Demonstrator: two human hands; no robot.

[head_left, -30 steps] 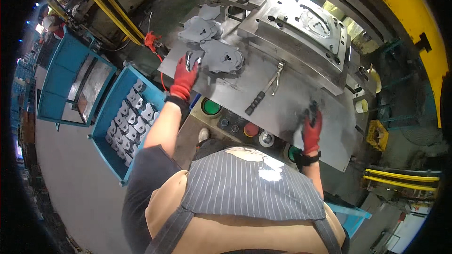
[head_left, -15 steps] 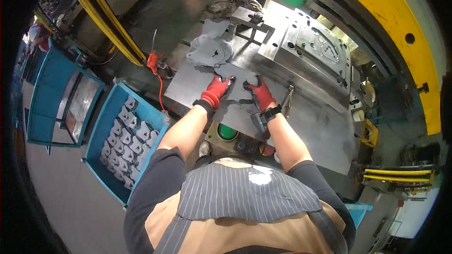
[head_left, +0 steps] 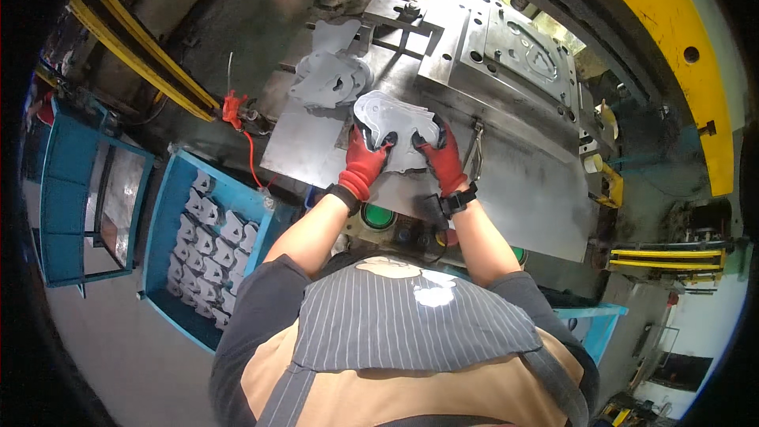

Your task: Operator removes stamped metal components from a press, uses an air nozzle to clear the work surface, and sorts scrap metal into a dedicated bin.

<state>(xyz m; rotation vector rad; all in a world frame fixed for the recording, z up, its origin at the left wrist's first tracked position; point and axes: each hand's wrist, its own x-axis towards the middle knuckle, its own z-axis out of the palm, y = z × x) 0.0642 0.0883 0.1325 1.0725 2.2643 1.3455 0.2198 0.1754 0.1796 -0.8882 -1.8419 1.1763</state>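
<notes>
Between my gloved hands is a stack of flat grey metal plates (head_left: 398, 117) with curved outlines, tilted so its top face shows. My left hand (head_left: 368, 160), in a red glove with black fingers, grips the near left side of the stack, thumb on top. On the opposite side my right hand (head_left: 444, 160), gloved alike, is closed round the edge with its thumb on top too. The fingers under the plates are hidden. Just beyond my left hand, a loose pile of similar plates (head_left: 326, 83) lies on the metal table (head_left: 530, 198).
A steel die block (head_left: 518, 51) stands at the far right, beside a yellow machine frame (head_left: 672, 55). A pliers-like tool (head_left: 475, 150) lies right of my right hand. On the floor at left, a blue bin (head_left: 237, 178) holds several rows of shaped metal parts. A green button (head_left: 378, 216) sits below the table edge.
The plates between my hands have come up off the table and now show as a tilted stack. Both hands have closed on its sides. The whole view has shifted slightly.
</notes>
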